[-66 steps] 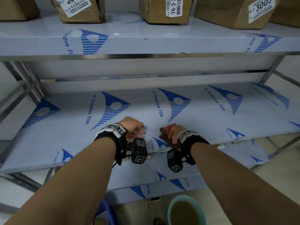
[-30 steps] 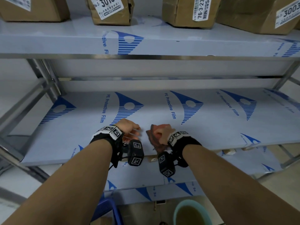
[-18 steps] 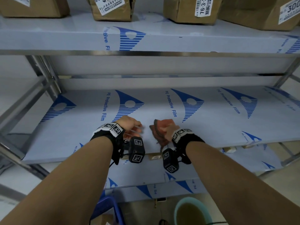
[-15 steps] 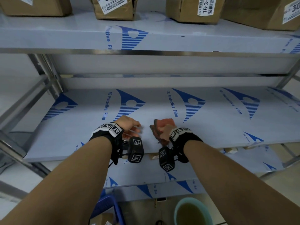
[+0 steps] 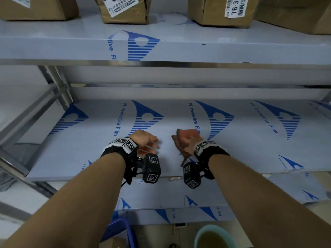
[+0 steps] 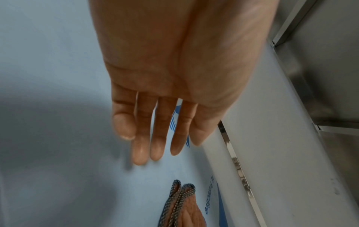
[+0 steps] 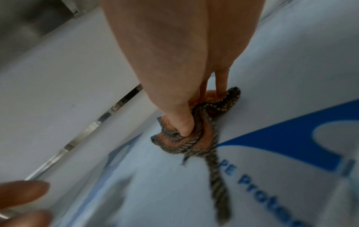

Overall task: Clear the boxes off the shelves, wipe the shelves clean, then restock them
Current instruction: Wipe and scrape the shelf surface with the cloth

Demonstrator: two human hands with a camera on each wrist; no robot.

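Head view, shelf (image 5: 232,149) film "PE Protective Film"; R hand (image 5: 189,140) fingers grip cloth (image 5: 179,140), L hand (image 5: 145,142) fingers straight

The shelf (image 5: 89,149) under both grips bears blue print reading "PE Protective Film" (image 5: 120,119), repeated beyond each grip. The upper shelf (image 5: 53,49) shows only "tive Fil". Above the right grip, a box (image 5: 220,17) carries a label (image 5: 235,6) reading "76-3-"; the other labels are cut off.

head: looks down over both forearms at middle shelf (image 5: 232,149) | wrists: close, along each palm | shared: shelf film, orange cloth (image 7: 196,138)
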